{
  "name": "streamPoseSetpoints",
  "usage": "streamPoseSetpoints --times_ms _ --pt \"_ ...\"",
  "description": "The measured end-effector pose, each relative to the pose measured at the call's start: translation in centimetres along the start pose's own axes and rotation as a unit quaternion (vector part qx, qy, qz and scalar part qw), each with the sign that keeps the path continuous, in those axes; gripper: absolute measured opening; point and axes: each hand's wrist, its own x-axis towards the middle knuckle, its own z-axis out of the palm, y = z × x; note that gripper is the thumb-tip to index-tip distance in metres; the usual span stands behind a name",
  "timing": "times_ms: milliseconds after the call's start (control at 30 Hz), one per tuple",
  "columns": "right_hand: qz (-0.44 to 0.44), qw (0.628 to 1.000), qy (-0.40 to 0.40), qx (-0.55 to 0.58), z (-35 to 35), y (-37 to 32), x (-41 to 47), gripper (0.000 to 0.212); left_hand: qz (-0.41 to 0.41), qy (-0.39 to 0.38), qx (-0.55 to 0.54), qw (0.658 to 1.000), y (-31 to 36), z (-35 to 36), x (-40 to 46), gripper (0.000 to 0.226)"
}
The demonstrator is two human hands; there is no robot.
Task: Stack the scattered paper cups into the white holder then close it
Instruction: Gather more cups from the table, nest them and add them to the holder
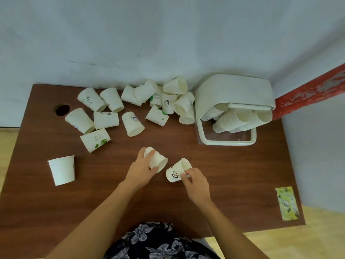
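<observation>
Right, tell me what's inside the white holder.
The holder stands open, lid raised. Inside lean several stacks of nested cups, mouths toward the camera. The lid covers the back of the interior, so anything there is hidden.

Cups across the back and left of the tabletop [168, 202], holder at the back right.

Scattered cups [130, 109] lie along the wall edge, left of the holder [233, 90], which contains stacked cups [240, 120]. One upright cup [62, 170] stands alone at front left. Near the centre, the left hand [141, 169] holds one cup [156, 159], the right hand [196, 182] another [178, 170] just beside it.
</observation>
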Motion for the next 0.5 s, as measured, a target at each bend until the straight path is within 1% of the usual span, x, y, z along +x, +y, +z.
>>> streamPoseSetpoints --times_ms 100,133,233,300,333,400,433,500 --pt "0.011 0.999 0.022 0.032 -0.9 1.6 -0.7 0.022 -0.022 0.007 -0.058 0.998 1.2 0.5 0.2 0.061" --pt "0.015 0.999 0.025 0.041 -1.2 2.2 -0.7 0.021 -0.032 0.007 -0.094 0.995 1.5 0.7 0.2 0.057" --pt "0.023 0.998 0.027 0.055 -2.2 3.5 -0.5 0.023 -0.07 0.031 -0.222 0.972 2.3 1.0 -0.3 0.039" --pt "0.021 0.997 0.034 0.07 -2.7 4.0 -0.1 0.023 -0.097 0.06 -0.249 0.962 2.6 1.3 -0.6 0.039" --pt "0.018 0.996 0.04 0.079 -3.0 4.2 0.2 0.022 -0.113 0.085 -0.227 0.964 2.8 1.4 -0.7 0.043" --pt "0.02 0.994 0.048 0.099 -3.7 4.3 0.6 0.022 -0.123 0.155 -0.136 0.971 3.2 1.7 -1.1 0.055" --pt "0.019 0.993 0.052 0.108 -4.1 4.3 0.7 0.022 -0.109 0.195 -0.1 0.97 3.6 1.9 -1.5 0.056" --pt "0.005 0.99 0.067 0.124 -5.0 4.1 1.1 0.022 -0.059 0.255 -0.047 0.964 4.6 2.1 -2.1 0.048"
